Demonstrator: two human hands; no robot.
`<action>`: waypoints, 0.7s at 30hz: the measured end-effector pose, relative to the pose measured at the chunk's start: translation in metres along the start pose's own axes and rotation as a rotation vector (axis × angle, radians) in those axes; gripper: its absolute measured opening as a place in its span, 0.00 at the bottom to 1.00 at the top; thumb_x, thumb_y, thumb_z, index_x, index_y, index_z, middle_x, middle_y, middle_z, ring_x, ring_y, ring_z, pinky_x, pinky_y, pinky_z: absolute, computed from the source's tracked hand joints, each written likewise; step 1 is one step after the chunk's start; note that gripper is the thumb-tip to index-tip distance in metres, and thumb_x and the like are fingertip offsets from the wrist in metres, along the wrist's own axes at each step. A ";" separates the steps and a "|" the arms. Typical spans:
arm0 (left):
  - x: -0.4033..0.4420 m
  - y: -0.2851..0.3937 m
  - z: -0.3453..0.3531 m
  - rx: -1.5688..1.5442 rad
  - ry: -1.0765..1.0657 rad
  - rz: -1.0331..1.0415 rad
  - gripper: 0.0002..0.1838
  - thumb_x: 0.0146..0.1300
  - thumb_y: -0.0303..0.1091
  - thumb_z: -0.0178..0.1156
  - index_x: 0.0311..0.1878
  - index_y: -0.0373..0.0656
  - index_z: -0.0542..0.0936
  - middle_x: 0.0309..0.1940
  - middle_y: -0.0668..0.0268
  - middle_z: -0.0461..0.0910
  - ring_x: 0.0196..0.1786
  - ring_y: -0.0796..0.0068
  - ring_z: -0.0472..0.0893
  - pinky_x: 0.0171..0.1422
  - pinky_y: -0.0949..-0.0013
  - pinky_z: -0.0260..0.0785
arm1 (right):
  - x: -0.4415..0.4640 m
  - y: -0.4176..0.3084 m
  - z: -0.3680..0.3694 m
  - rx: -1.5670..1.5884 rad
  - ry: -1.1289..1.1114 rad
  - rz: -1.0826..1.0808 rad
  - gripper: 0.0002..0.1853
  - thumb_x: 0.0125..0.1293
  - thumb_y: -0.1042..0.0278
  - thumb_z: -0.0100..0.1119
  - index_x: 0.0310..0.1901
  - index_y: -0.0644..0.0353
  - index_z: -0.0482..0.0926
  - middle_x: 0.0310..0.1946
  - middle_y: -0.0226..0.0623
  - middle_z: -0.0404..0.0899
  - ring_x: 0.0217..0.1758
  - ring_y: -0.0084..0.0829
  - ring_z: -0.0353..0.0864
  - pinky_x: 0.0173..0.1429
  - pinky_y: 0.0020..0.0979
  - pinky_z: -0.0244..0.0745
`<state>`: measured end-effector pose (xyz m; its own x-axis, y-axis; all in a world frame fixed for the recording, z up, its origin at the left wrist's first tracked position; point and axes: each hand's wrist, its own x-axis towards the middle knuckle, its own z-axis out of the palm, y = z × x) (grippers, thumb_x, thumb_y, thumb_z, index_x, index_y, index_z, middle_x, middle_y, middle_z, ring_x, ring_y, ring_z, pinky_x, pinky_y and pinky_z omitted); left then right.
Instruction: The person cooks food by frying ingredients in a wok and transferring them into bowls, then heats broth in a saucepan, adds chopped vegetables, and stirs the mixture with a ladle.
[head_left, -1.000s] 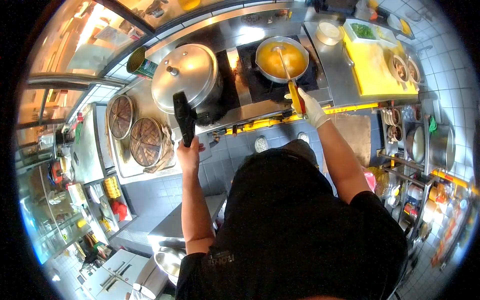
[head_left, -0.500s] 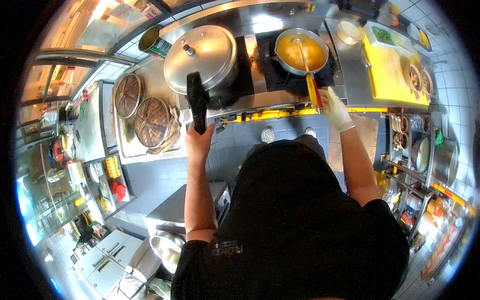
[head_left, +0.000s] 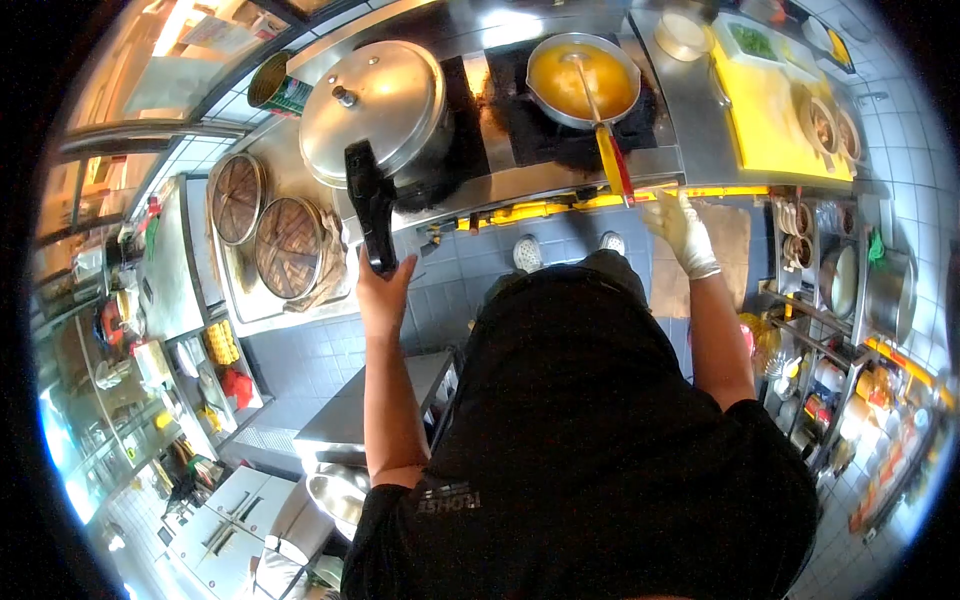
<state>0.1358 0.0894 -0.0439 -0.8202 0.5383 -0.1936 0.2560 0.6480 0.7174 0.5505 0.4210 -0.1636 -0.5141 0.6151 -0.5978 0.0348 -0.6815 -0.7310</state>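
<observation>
My bare left hand (head_left: 383, 295) is closed around the end of the long black handle of a large metal pressure cooker (head_left: 385, 105). Its lid is on, and it sits at the left of the stove. On the burner to the right, a pan (head_left: 533, 92) contains orange-yellow liquid, with a ladle (head_left: 588, 88) dipped in it. A yellow and red handle (head_left: 612, 165) sticks out toward me; which part belongs to the pan or the ladle I cannot tell. Just right of that handle, apart from it, my gloved right hand (head_left: 685, 232) is open with nothing in it.
Two round woven steamers (head_left: 288, 247) lie on a tray at the left. A yellow board (head_left: 765, 140) with small bowls is on the right counter, beside a container of greens (head_left: 757, 68). Yellow piping (head_left: 540, 211) runs along the stove front. Shelves stand at the right.
My right hand has come off the yellow and red handle and moved away to the right and toward me. My left hand keeps its grip. The whole view has shifted slightly.
</observation>
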 end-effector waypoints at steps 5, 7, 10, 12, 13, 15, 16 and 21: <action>-0.021 -0.105 0.040 -0.485 -0.097 -0.185 0.31 0.69 0.24 0.59 0.73 0.29 0.64 0.62 0.48 0.76 0.65 0.58 0.79 0.68 0.61 0.75 | -0.017 0.061 -0.076 0.082 0.172 -0.052 0.40 0.79 0.33 0.44 0.74 0.63 0.67 0.66 0.53 0.77 0.64 0.50 0.79 0.73 0.48 0.70; -0.018 -0.155 0.076 -0.709 -0.031 -0.352 0.28 0.70 0.25 0.56 0.71 0.26 0.65 0.59 0.47 0.77 0.60 0.57 0.82 0.64 0.58 0.79 | -0.052 0.061 -0.074 0.122 0.286 0.070 0.41 0.78 0.32 0.45 0.74 0.64 0.67 0.66 0.53 0.77 0.64 0.48 0.79 0.72 0.47 0.70; 0.020 -0.211 0.134 -1.016 -0.049 -0.639 0.20 0.73 0.27 0.53 0.64 0.26 0.68 0.53 0.47 0.79 0.54 0.54 0.84 0.59 0.54 0.83 | -0.091 0.064 -0.074 -0.043 0.335 0.097 0.42 0.77 0.31 0.46 0.73 0.65 0.68 0.64 0.52 0.78 0.62 0.44 0.80 0.70 0.43 0.72; 0.056 -0.244 0.177 -1.302 -0.117 -0.863 0.15 0.74 0.28 0.50 0.58 0.27 0.71 0.48 0.48 0.79 0.49 0.52 0.85 0.56 0.50 0.85 | -0.113 0.068 -0.080 -0.079 0.448 0.158 0.41 0.77 0.32 0.47 0.72 0.64 0.70 0.62 0.51 0.79 0.60 0.43 0.82 0.67 0.43 0.75; 0.070 -0.243 0.190 -1.258 -0.079 -0.902 0.14 0.74 0.28 0.50 0.56 0.28 0.71 0.47 0.48 0.79 0.49 0.51 0.85 0.56 0.50 0.86 | -0.123 0.084 -0.100 -0.045 0.488 0.133 0.36 0.76 0.34 0.52 0.67 0.62 0.74 0.56 0.49 0.83 0.54 0.40 0.85 0.58 0.41 0.80; 0.096 -0.239 0.222 -1.176 -0.010 -0.971 0.11 0.75 0.28 0.49 0.52 0.30 0.72 0.44 0.49 0.79 0.48 0.49 0.84 0.56 0.49 0.86 | -0.155 0.082 -0.112 -0.046 0.562 0.195 0.32 0.75 0.36 0.56 0.63 0.60 0.77 0.51 0.46 0.85 0.49 0.38 0.86 0.54 0.39 0.82; 0.107 -0.243 0.234 -1.206 -0.007 -1.024 0.12 0.77 0.30 0.45 0.53 0.30 0.73 0.45 0.47 0.80 0.46 0.49 0.85 0.54 0.49 0.87 | -0.170 0.079 -0.116 -0.048 0.595 0.226 0.31 0.74 0.37 0.58 0.61 0.59 0.78 0.49 0.44 0.86 0.47 0.37 0.87 0.52 0.38 0.83; 0.132 -0.237 0.264 -1.419 0.009 -0.949 0.21 0.82 0.34 0.38 0.61 0.30 0.76 0.50 0.48 0.83 0.45 0.47 0.85 0.48 0.48 0.86 | -0.234 0.086 -0.130 -0.064 0.779 0.277 0.29 0.73 0.35 0.58 0.60 0.51 0.80 0.45 0.38 0.87 0.43 0.32 0.88 0.48 0.35 0.83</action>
<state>0.1020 0.1492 -0.4163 -0.4086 0.2693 -0.8721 -0.9055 -0.2394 0.3503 0.7853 0.2703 -0.1294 0.2605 0.5429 -0.7984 0.1341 -0.8392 -0.5270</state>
